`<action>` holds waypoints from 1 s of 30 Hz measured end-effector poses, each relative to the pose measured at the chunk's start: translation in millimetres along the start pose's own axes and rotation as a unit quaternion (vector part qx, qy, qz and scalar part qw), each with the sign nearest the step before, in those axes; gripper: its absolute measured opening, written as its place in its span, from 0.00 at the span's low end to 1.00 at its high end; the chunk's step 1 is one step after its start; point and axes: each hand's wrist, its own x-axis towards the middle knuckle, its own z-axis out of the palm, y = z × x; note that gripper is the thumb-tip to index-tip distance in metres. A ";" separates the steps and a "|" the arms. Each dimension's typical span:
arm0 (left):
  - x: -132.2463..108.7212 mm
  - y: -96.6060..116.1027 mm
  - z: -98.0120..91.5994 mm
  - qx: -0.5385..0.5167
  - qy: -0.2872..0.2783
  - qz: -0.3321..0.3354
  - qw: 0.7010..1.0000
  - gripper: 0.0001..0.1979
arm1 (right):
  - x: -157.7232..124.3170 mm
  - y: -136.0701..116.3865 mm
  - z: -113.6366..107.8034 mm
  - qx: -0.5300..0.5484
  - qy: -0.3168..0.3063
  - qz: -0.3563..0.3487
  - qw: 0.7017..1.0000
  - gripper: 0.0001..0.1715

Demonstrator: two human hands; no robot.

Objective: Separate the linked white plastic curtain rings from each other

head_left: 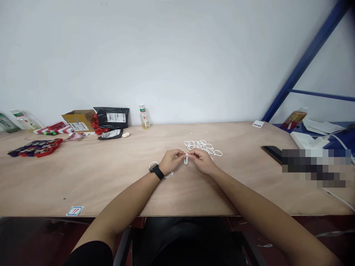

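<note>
My left hand (171, 160) and my right hand (202, 160) meet over the middle of the plywood table (111, 177). Both pinch one small white ring piece (186, 159) between their fingertips. A black watch (156, 171) sits on my left wrist. Just beyond my right hand lies a loose pile of several white rings (203, 146). A few more white rings (153, 164) lie beside and under my left wrist.
At the back left are a cardboard box (78, 119), a black parcel bag (112, 117), red packets (39, 147) and a small bottle (144, 117). A dark phone (272, 152) lies at the right. A blue metal frame (305, 59) rises at the far right.
</note>
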 end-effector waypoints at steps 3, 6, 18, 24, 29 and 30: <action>0.3 0.8 -2.6 0.010 -0.022 0.015 1.000 0.16 | 0.1 0.2 -0.1 0.003 -0.009 0.000 1.000 0.14; 0.5 1.6 -4.3 0.025 -0.033 0.025 0.999 0.15 | -0.2 1.1 0.4 -0.005 -0.011 -0.002 1.000 0.15; 7.2 6.0 -39.1 0.236 -0.134 0.135 0.953 0.08 | 4.1 1.8 -12.2 -0.174 0.084 -0.032 0.981 0.12; 3.6 -18.0 -55.2 0.306 -0.210 0.003 0.929 0.18 | 7.3 22.4 -29.4 -0.202 0.157 0.054 0.965 0.15; 3.1 -24.6 -44.3 0.339 -0.190 -0.023 0.921 0.19 | 4.7 8.7 -15.8 -0.166 0.114 0.039 0.979 0.14; 3.4 -24.7 -41.0 0.344 -0.178 -0.017 0.922 0.17 | 3.5 4.8 -11.6 -0.160 0.099 0.027 0.982 0.13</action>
